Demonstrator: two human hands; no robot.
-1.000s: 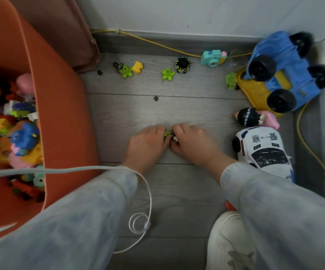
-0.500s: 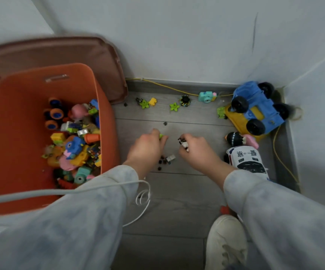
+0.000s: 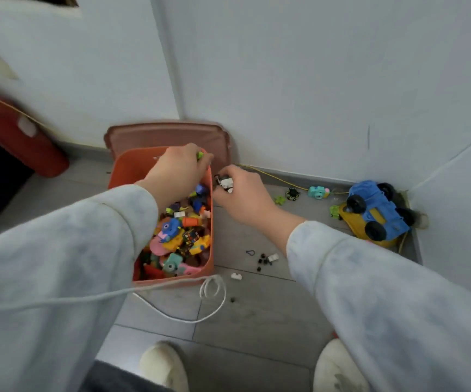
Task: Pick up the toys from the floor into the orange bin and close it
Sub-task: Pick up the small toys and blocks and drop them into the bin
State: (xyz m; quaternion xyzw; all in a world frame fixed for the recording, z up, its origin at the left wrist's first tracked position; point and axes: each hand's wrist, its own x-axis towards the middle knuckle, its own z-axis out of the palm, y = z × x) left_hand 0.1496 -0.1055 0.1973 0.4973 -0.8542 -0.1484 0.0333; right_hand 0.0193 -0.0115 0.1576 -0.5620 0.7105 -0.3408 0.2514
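— What do you hold?
— My left hand (image 3: 177, 174), above the orange bin (image 3: 124, 168), pinches a small green piece (image 3: 199, 155). My right hand (image 3: 245, 198), just right of the bin wall, grips black-and-white pieces (image 3: 225, 182).
— Toys on the floor (image 3: 256, 321)?
— Small bricks (image 3: 273, 257) near the bin; blue truck (image 3: 375, 213) at far right.

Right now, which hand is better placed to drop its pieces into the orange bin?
Left. The left hand, pinching a green piece, is above the orange bin opening; the right hand, holding black-and-white pieces, appears just outside its right wall.
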